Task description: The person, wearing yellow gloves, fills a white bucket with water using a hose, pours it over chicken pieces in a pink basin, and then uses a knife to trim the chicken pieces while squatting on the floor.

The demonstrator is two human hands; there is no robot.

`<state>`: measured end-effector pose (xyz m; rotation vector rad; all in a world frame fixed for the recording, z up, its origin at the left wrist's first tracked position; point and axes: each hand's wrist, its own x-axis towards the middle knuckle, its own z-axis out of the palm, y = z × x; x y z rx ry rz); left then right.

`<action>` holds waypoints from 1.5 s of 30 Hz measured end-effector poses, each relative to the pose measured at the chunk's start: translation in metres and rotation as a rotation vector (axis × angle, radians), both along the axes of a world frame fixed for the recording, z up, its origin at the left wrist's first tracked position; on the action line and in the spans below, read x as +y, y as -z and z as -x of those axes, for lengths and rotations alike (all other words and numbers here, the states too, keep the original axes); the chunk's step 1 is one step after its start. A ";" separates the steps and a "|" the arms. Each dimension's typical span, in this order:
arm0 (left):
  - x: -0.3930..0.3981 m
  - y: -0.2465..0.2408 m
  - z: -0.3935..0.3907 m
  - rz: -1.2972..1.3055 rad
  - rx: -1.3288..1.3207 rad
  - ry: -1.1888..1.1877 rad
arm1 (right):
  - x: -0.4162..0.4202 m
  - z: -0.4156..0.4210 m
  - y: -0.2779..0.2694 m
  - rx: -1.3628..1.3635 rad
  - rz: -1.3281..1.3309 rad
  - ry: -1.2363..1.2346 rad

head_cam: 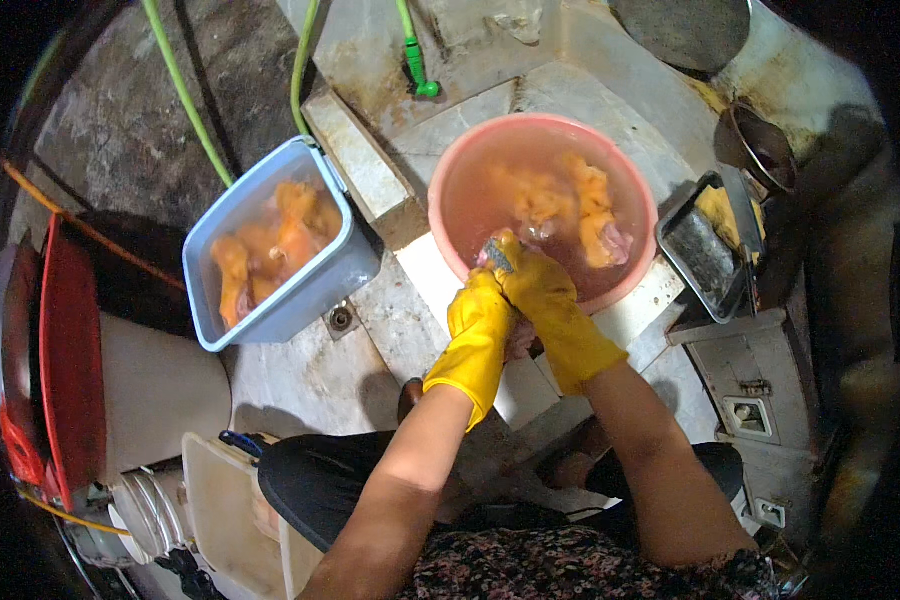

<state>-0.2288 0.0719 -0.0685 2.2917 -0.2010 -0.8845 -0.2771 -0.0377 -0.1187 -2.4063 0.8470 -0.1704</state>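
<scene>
Both my hands wear yellow rubber gloves and meet over the near rim of a round pink basin (444, 244). My left hand (478, 311) grips a pale pink meat piece (521, 339), mostly hidden by the gloves. My right hand (544, 281) presses against it from the other side, fingers closed on a small grey pad (498, 256), apparently a scouring pad. Cloudy reddish water fills the basin. In it lie orange-skinned meat pieces, one (596, 214) with a pink cut end; they look like animal feet.
To the left, a blue plastic tub (307, 277) holds several similar pieces in water. A metal tray (709, 259) with a yellow sponge-like piece and a knife (742, 210) stands at right. A green hose nozzle (418, 71) lies behind. A floor drain (340, 318) and a cream bin (232, 517) are nearer.
</scene>
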 end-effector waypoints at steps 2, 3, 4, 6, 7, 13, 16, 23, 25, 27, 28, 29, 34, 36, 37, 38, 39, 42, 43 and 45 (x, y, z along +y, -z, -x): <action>0.003 0.005 0.010 0.034 -0.107 -0.031 | -0.022 -0.006 -0.010 0.122 0.124 -0.016; 0.006 0.012 0.016 0.015 -0.266 0.100 | -0.038 -0.001 -0.007 0.145 0.209 -0.030; 0.008 0.012 0.014 -0.014 -0.436 0.224 | -0.047 0.000 -0.007 0.126 0.197 0.017; 0.006 0.010 0.009 -0.022 -0.441 0.202 | -0.061 0.008 -0.009 0.064 0.082 0.173; 0.008 0.011 0.011 -0.030 -0.428 0.193 | -0.065 0.017 -0.007 0.032 -0.025 0.282; 0.005 0.005 0.005 0.020 -0.302 0.145 | -0.075 0.057 0.059 0.050 0.023 0.293; 0.010 0.010 -0.002 0.030 -0.297 0.110 | -0.054 0.046 0.007 -0.373 -0.751 0.469; -0.002 -0.002 -0.002 -0.030 -0.164 0.069 | 0.010 0.008 0.000 -0.107 -0.178 0.186; 0.002 0.006 0.002 -0.029 -0.354 0.189 | 0.003 0.000 -0.021 -0.007 -0.166 0.211; 0.000 0.017 0.002 0.212 -0.113 -0.065 | -0.004 -0.009 -0.021 0.015 -0.315 0.233; -0.005 0.024 0.000 0.451 0.227 -0.368 | -0.013 -0.014 -0.034 0.023 -0.634 0.270; -0.008 0.033 -0.005 0.685 0.574 -0.665 | -0.017 -0.018 -0.038 0.025 -0.670 0.246; 0.000 0.023 -0.002 -0.045 -0.361 0.232 | -0.006 0.011 0.013 -0.268 -0.030 0.027; -0.005 0.007 0.002 -0.094 -0.307 0.153 | -0.001 0.016 0.024 -0.368 0.051 -0.016; -0.006 -0.002 0.005 -0.121 -0.281 0.121 | -0.001 0.017 0.026 -0.310 0.036 0.001; -0.005 0.002 0.007 -0.110 -0.262 0.147 | -0.003 0.017 0.027 -0.252 0.021 0.017; -0.002 0.008 0.005 -0.100 -0.252 0.168 | -0.007 0.012 0.018 -0.148 -0.029 0.011; 0.005 0.047 -0.005 0.441 0.086 -0.142 | -0.017 -0.008 -0.014 0.066 -0.093 0.001; 0.003 0.032 0.003 0.268 -0.125 0.037 | -0.026 -0.007 -0.007 0.090 -0.053 0.048; 0.003 0.012 0.012 0.035 -0.361 0.200 | -0.047 -0.007 0.019 0.128 -0.021 0.137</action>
